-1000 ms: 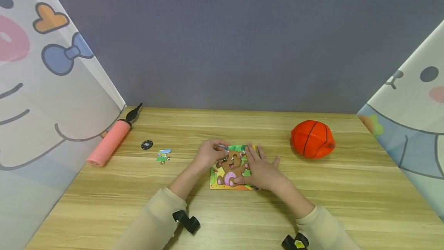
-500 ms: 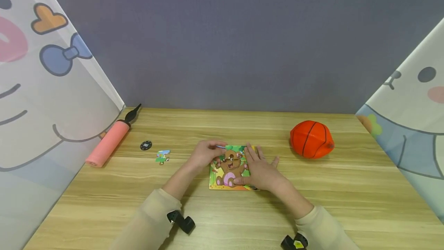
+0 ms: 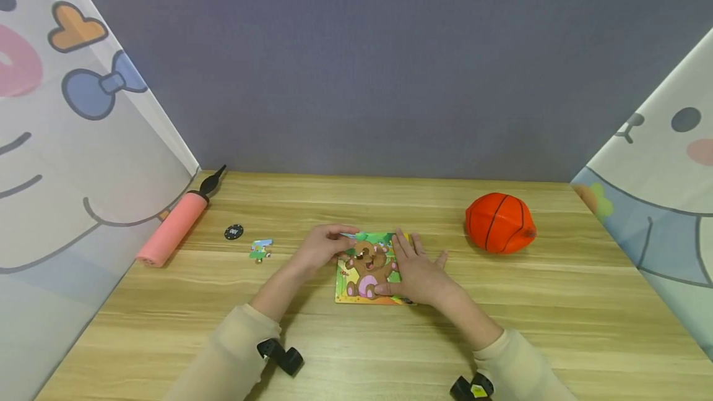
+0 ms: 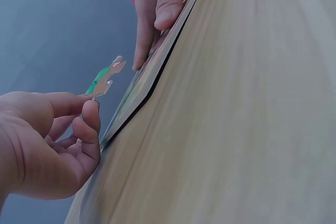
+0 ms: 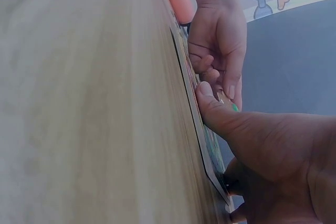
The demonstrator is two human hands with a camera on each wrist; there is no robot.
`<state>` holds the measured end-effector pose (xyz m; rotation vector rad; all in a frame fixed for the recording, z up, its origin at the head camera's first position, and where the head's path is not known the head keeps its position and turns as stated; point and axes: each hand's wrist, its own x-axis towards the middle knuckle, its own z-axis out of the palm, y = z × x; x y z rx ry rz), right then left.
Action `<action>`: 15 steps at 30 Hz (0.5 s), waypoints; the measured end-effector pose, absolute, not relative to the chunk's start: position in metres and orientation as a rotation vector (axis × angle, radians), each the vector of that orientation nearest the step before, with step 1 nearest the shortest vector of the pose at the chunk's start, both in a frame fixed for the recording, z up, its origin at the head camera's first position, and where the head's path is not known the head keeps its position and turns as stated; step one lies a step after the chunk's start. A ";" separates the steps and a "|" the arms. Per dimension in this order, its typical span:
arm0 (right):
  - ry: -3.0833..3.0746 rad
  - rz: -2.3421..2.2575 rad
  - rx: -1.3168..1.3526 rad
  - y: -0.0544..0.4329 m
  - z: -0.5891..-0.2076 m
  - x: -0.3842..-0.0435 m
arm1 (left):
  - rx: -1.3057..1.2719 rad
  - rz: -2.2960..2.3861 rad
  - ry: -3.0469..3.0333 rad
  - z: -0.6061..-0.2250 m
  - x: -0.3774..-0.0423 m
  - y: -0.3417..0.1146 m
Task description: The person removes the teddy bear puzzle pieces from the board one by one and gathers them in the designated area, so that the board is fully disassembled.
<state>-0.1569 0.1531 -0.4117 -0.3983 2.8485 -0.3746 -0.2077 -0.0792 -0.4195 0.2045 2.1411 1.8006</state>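
Observation:
A bear jigsaw puzzle [image 3: 345,293] in a flat tray lies on the table between my hands. With thumb and forefinger, my left hand [image 3: 320,249] pinches a puzzle piece [image 4: 107,80], brown and green, at one end. That piece is tilted and raised over the upper left part of the puzzle. My right hand [image 3: 422,277] rests on the puzzle's right side, fingers spread and thumb reaching towards the bear's foot. In the right wrist view, the right thumb [image 5: 215,111] lies along the puzzle's surface.
Farther left on the table [image 3: 356,351] lies another puzzle piece [image 3: 260,250], with a black round chip [image 3: 234,232] behind it. A pink hand pump [image 3: 174,228] lies at the left edge. A dented red ball [image 3: 500,223] sits at the back right, before the grey wall [image 3: 356,79].
My left hand has drawn back to the left with the pinched piece, uncovering more of the puzzle's upper left. The right hand stays in place on the puzzle.

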 end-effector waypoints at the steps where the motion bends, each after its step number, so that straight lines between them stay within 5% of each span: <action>1: 2.849 -0.374 -0.399 0.153 -0.412 -0.157 | 0.198 1.799 2.145 -0.419 -0.208 -0.081; 15: 2.841 -0.383 -0.400 0.154 -0.413 -0.158 | 0.171 1.727 2.206 -0.416 -0.207 -0.108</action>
